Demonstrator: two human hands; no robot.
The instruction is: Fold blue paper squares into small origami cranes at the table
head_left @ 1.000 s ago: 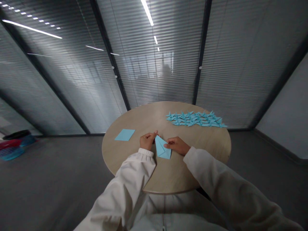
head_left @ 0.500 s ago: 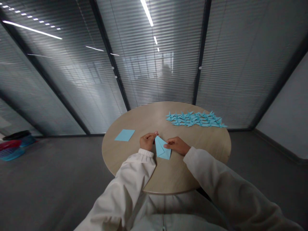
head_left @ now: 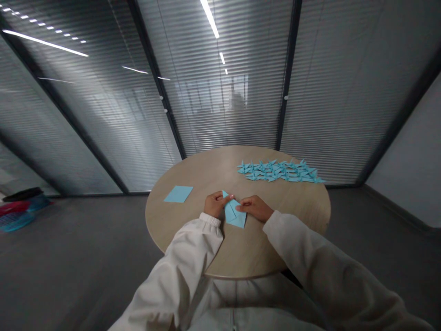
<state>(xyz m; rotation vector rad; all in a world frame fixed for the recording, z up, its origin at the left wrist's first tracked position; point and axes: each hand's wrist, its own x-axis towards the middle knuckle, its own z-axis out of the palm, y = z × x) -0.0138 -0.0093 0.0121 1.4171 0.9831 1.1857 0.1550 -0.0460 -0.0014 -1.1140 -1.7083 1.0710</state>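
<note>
A partly folded sheet of light blue paper (head_left: pixel 235 219) is between my hands over the near middle of the table, its flaps and crease lines facing me. My left hand (head_left: pixel 215 204) grips it at the upper left, with the thumb lying across the front near the top corner. From the right, my right hand (head_left: pixel 256 208) pinches the sheet's right edge, thumb in front and the other fingers mostly behind. How far the fingers reach behind the paper is hidden.
A flat blue paper square (head_left: pixel 178 194) lies to the left on the round wooden table (head_left: pixel 206 165). Several folded blue paper cranes (head_left: pixel 279 170) stand in rows at the back right. Baskets (head_left: pixel 15 216) sit on the floor at far left, and glass panels with blinds rise behind.
My left hand has shifted slightly right, and its thumb now lies over the paper's upper part. The paper has moved a little right; my right hand stays almost still.
</note>
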